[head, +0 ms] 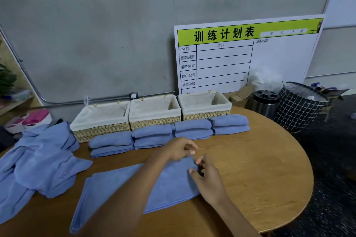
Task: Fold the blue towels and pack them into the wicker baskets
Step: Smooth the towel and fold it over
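A blue towel [119,184] lies folded flat on the round wooden table [260,159] in front of me. My left hand [180,149] hovers over its far right corner with fingers loosely curled. My right hand [207,175] sits at the towel's right edge, fingers bent, touching or just above the cloth. Three lined wicker baskets [100,121] [154,115] [204,108] stand in a row at the back, all showing only their liners. Several folded blue towels [154,135] lie stacked in pairs in front of them. A heap of unfolded blue towels [38,159] lies at the left.
A white and green planning board [269,54] leans on the grey wall behind the baskets. A steel canister [264,104] and a black grid-pattern bin [298,107] stand at the table's back right. A pink and white container [28,119] sits back left.
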Tool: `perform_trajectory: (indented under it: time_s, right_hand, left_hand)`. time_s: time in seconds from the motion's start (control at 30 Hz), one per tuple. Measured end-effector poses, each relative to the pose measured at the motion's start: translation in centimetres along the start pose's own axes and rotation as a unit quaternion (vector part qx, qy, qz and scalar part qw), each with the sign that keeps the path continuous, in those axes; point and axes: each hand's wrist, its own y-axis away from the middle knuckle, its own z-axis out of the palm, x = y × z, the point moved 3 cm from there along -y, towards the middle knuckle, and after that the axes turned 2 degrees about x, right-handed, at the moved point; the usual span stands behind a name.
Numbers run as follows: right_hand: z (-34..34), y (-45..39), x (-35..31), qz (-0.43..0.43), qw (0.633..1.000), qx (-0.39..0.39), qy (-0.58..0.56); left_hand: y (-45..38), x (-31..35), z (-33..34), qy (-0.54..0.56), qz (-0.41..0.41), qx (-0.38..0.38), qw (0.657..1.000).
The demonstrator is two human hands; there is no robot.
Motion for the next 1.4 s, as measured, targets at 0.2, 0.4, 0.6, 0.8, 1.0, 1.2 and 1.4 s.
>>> perform_trajectory:
  time_s: [0.2,0.4,0.6,0.8,1.0,1.2,1.4]
  right_hand:
    - [0.1,0.9,0.3,0.009,1.0,-0.017,-0.017]
    - [1.1,2.6,-1.1,-0.028,0.998,0.037,-0.046]
    - [3.3,3.0,-4.5,-0.092,0.993,0.053,-0.046]
    - [7.7,3.0,-8.9,-0.169,0.986,0.002,-0.007]
    - [14.1,3.6,-12.9,-0.232,0.97,-0.071,0.027]
    - [20.3,4.5,-14.8,-0.237,0.957,-0.154,0.057]
    - [24.3,6.1,-12.8,-0.207,0.94,-0.244,0.118]
  left_hand:
    - [0.0,0.2,0.2,0.036,-0.028,-0.001,0.999]
    - [1.1,0.6,-0.3,0.138,-0.069,0.026,0.988]
    - [3.6,-0.1,-2.3,0.222,-0.088,0.075,0.968]
    - [8.8,-2.7,-6.7,0.252,-0.058,0.123,0.958]
    - [14.9,-6.9,-11.2,0.223,-0.019,0.172,0.959]
    - [19.5,-12.6,-12.6,0.179,-0.066,0.191,0.963]
    - [21.9,-17.6,-8.9,0.131,-0.132,0.164,0.969]
